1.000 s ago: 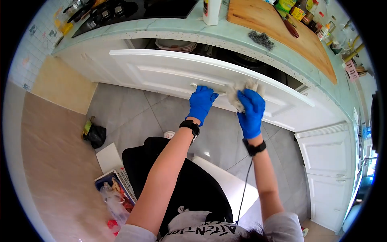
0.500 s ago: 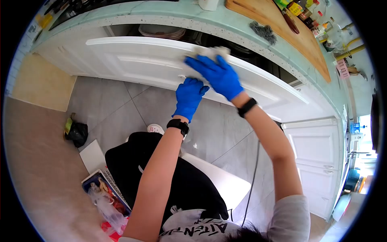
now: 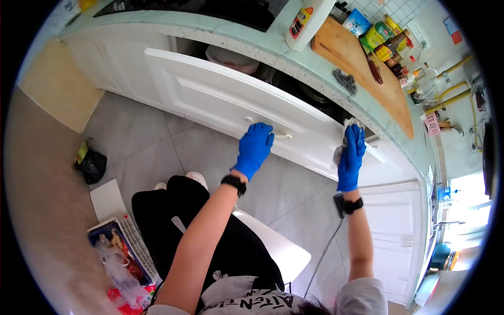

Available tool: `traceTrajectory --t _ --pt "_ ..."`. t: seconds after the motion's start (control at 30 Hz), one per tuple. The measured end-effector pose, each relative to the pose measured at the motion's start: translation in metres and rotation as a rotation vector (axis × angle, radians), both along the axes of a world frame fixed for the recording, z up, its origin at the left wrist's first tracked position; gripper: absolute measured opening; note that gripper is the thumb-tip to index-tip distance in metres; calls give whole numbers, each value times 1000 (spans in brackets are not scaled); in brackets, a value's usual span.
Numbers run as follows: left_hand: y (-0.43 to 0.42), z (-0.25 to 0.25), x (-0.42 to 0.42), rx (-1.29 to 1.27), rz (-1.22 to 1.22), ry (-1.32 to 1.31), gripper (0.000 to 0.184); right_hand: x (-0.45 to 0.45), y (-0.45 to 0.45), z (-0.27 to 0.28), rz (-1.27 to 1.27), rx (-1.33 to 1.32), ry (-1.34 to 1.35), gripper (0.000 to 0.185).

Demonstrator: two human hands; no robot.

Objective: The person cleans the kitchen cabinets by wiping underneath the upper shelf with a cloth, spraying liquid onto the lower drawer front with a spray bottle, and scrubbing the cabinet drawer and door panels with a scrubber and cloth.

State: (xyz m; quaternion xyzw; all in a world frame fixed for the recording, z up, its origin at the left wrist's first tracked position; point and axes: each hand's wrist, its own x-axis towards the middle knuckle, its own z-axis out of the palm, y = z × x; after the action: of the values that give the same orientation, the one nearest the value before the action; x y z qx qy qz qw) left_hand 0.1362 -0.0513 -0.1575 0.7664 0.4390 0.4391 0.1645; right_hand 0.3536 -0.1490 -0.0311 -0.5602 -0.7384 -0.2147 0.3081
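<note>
While your left hand (image 3: 255,149) grips the handle (image 3: 284,137), your right hand (image 3: 352,157), at the drawer's (image 3: 215,94) upper edge, clasps a likely soft, light cloth (image 3: 338,153), best held bunched.

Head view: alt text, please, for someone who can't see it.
A blue-gloved left hand grips the pale handle of a partly open white panelled drawer, while the blue-gloved right hand holds a whitish cloth at the drawer's top edge. Above, a brown wooden cutting board lies on a pale green countertop.
</note>
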Motion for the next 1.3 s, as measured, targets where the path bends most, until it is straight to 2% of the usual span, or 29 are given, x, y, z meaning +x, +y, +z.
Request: traceTrajectory --t 0.03,0.07,0.1,0.13,0.17,0.2,0.23,0.27,0.33,0.37,0.4,0.43,0.5,0.53,0.6,0.63,0.67,0.73,0.77,0.8,0.9,1.0,1.03,1.07,1.1,1.13,1.23,1.27,1.3 --pt "-14 5 1 -121 -25 -255 25 -18 0 -3 109 -4 230 43" --pt "-27 10 1 -243 -54 -510 32 -43 -3 -4 94 -55 365 50" --pt "-37 20 -2 -229 -46 -501 32 -70 -4 -3 135 -100 450 58" --pt "-47 38 -8 -789 -185 -866 38 -88 -2 -8 198 -227 547 64" --pt "-57 53 -14 -1360 -331 -1213 44 -109 -1 -3 255 -302 435 69" --pt "-66 64 -25 -1354 -591 -1470 47 -125 2 -8 403 -492 573 75" --pt "-76 82 -37 -1282 -539 -1480 46 -137 6 -5 586 -574 624 81" --pt "-83 96 -47 -1203 -501 -1489 45 -141 11 -1 551 -635 446 81" --pt "-64 45 -54 -1125 -441 -1539 42 -143 30 33 593 -644 794 78" --pt "-61 42 -68 -1170 -495 -1559 43 -128 54 44 555 -367 637 73" --pt "-63 38 -79 -1230 -534 -1575 44 -120 71 72 514 -344 948 66" --pt "-63 36 -81 -1210 -549 -1569 44 -111 93 103 418 32 604 62" --pt "-65 29 -84 -1318 -456 -1530 48 -85 144 150 317 188 765 65" --pt "-66 31 -80 -1309 -460 -1533 48 -77 165 169 291 161 815 70" --pt "-66 37 -61 -1284 -479 -1519 49 -72 198 197 241 -92 955 91" --pt "-54 19 -50 -1305 -511 -1519 47 -71 211 204 215 -167 900 93" --pt "-53 25 -44 -1303 -498 -1528 47 -66 227 207 191 -248 847 95" --pt "-40 45 -33 -1164 -526 -1369 45 -53 258 205 382 -413 879 89" --pt "-32 49 -28 -1162 -511 -1380 45 -59 259 209 399 -465 942 83" --pt "-25 52 -23 -1182 -492 -1373 43 -66 261 211 277 -456 1038 69" --pt "-9 41 -14 -1212 -481 -1358 40 -69 274 208 568 -457 1064 40" --pt "0 33 -12 -1255 -525 -1328 38 -66 272 207 643 -286 983 32" --pt "5 27 -7 -1278 -554 -1341 39 -78 251 210 593 -150 1007 30" --pt "9 22 -5 -1300 -587 -1356 39 -78 233 215 709 -64 927 29" --pt "5 39 -10 -1318 -632 -1346 41 -85 205 218 684 59 979 29" --pt "8 36 -8 -1336 -622 -1358 41 -76 178 215 636 70 1009 26" --pt "18 20 7 -1304 -663 -1386 43 -110 70 200 480 260 908 37" --pt "22 18 12 -1200 -575 -1284 38 -115 46 187 506 283 887 45" --pt "28 17 14 -1092 -487 -1177 34 -116 28 178 540 265 735 50"
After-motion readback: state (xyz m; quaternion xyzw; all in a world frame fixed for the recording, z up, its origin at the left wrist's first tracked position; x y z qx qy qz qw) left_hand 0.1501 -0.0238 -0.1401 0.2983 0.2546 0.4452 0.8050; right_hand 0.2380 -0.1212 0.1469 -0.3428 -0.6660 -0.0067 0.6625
